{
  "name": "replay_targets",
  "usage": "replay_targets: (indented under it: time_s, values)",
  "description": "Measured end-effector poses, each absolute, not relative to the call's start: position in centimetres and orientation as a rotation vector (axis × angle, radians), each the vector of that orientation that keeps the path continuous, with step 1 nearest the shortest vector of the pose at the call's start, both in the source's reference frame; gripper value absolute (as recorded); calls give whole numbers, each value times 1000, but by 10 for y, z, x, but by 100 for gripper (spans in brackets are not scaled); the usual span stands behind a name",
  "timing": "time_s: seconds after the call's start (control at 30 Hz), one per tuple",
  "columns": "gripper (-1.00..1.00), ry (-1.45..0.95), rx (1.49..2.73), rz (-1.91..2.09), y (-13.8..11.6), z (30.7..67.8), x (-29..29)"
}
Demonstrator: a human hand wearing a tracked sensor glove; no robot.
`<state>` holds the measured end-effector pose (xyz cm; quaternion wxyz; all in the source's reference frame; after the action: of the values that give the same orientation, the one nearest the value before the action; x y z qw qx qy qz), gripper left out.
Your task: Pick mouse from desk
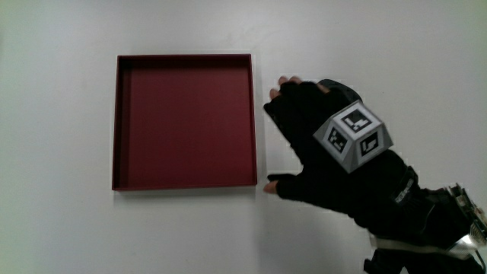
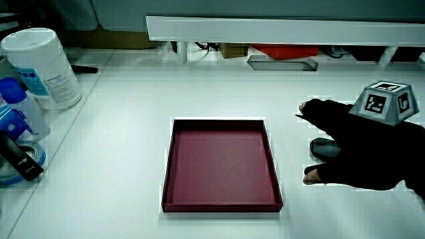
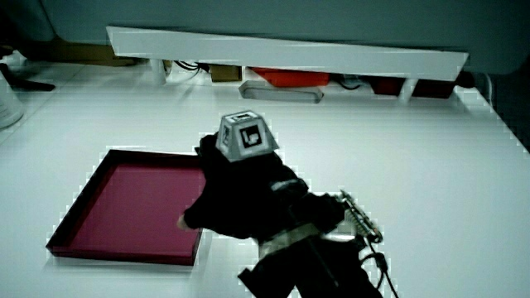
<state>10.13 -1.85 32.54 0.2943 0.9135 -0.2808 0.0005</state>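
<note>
Your hand [image 1: 319, 144] lay just beside the empty red tray [image 1: 185, 179], fingers curled down over the grey mouse [image 2: 325, 147] on the tabletop [image 1: 61, 228], so you seemed mid-grasp, and I judged a firm squeeze then a straight lift came next.

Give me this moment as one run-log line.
hand: on table beside red tray, covering mouse | grasp: closing, not lifted | tray: empty | stage: pick under way
</note>
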Motion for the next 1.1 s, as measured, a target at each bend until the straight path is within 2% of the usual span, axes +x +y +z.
replay_targets:
  time_s: [0.1,0.4,0.7,1.1]
  values:
    - [0,-709,2483,-4,-29,320,109]
    - [0,-527,2474,37,-63,343,142]
    - [0,-363,2381,119,-91,383,176]
    - [0,-166,2223,79,-111,438,204]
